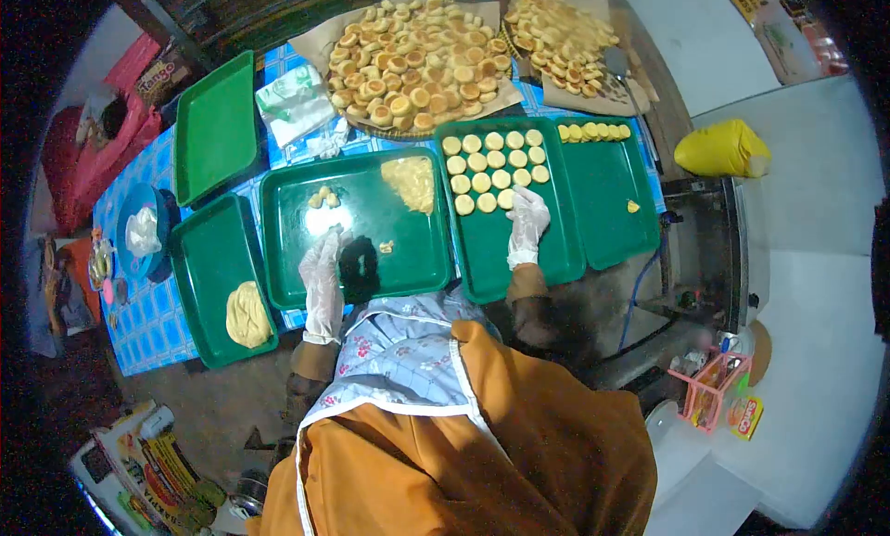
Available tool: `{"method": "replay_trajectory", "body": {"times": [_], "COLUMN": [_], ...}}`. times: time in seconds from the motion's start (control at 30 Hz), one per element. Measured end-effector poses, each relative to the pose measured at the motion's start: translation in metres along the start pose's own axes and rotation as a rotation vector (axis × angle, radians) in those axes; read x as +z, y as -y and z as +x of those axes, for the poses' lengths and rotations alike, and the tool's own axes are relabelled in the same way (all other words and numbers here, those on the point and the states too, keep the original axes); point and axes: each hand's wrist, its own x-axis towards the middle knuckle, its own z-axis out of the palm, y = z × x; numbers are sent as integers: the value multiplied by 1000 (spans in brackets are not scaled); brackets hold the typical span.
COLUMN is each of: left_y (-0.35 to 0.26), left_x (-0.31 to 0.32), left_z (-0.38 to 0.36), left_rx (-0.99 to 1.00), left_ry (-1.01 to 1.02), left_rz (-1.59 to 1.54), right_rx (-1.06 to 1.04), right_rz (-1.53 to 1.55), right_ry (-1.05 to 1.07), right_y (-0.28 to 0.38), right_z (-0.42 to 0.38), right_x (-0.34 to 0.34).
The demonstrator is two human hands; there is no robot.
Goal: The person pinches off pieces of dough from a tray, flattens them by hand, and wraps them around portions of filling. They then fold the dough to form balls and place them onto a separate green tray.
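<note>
My white-gloved right hand (528,225) at a pale round dough disc (505,199), can't tell if gripping; white-gloved left hand (322,278) over green rectangular plastic tray (413,253), hold unclear

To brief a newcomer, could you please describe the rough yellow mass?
On the blue tablecloth, find the green tray beneath the left hand. Its far right corner holds the yellow mass, a rough wedge, unlike the rounded lump one tray left.
</note>
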Motion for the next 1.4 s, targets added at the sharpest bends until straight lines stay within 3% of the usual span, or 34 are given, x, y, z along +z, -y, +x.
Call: {"method": "replay_trajectory", "body": {"times": [0.1,0.2,0.3,0.4,0.5,0.7,0.8,0.93,1.03,1.13,1.3,1.4], "left_y": [1,1,0,3,6,13,12,10,2,15,9,11], "left_x": [-5,-11,-9,-12,-9,-8,-6,-12,-13,-18,-12,-9], "left_z": [-1,-2,-4,-3,-4,0,-2,0,-5,-1,-3,-2], "left_rx": [-6,59,63,57,25,-19,-37,-23,41,3,95,27], "left_ry": [-13,23,29,34,18,26,30,25,9,23,73,76], "left_rz": [-26,22,18,34,-6,-55,-62,14,243,-69,278,194], "right_rx": [-44,-257,-319,-512,-542,-703,-581,-604,-589,-584,-553,-699], "right_rz": [-42,-381,-432,-512,-1020,-791,-828,-838,-960,-1011,-976,-933], "right_ry": [46,96,34,40,175,140,224,253,186,151,188,243], "right_y": [-5,-17,-18,-10,8,7,10,14,3,-10,-2,-4], "right_z": [1,12,7,0,-7,0,5,5,5,5,-1,-8], "right_x": [-4,-9,-14,-15,-15,-11,-5,-16,-26,-29,-30,-29]}}
